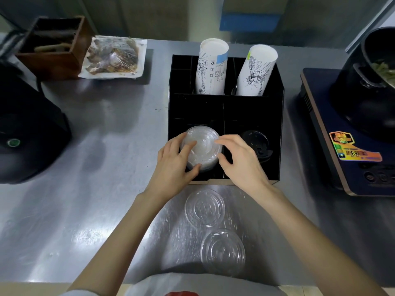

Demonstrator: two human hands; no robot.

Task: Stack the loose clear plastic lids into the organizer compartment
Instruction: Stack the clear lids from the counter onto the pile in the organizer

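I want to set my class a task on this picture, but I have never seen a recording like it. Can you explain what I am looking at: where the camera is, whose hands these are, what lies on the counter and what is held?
There is no machine here. One camera, worn on a person's head, looks down at their two bare hands.

The left hand and the right hand both rest on a stack of clear lids in the front left compartment of a black organizer. The fingers touch its top and rim; whether the grip is firm cannot be told.

Beside it, the front right compartment holds black lids. Two tubes of paper cups stand in the back.

Two loose clear lids lie on the steel counter, nearer the person, waiting to be stacked. A wrapped food tray, a wooden box and a pot sit around them.
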